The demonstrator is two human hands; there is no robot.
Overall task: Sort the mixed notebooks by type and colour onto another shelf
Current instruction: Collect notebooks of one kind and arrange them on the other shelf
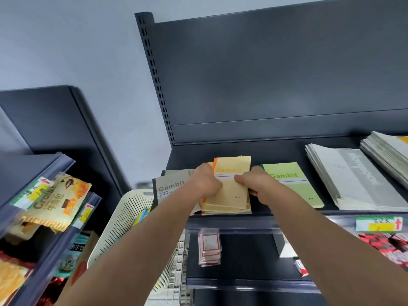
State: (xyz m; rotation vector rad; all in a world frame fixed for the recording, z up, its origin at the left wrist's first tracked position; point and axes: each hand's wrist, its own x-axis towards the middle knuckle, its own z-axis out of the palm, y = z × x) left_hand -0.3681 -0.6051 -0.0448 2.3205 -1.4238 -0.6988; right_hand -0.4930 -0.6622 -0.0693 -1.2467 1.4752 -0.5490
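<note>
fingers of left hand (206,182) curled round left edge of orange gambit stack (229,195), right hand (257,182) pinched its right edge (thumb on cover). stack lay on dark shelf (276,151), between grey notebook (170,186) and green notebook (293,184).

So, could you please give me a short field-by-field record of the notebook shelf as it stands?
left hand: grips the left side of the orange Gambit stack
right hand: grips the stack's right side
left of stack: grey Gambit notebook, lying flat
right of stack: green Gambit notebook, lying flat
far right: grey notebook piles
below left: white basket
</note>
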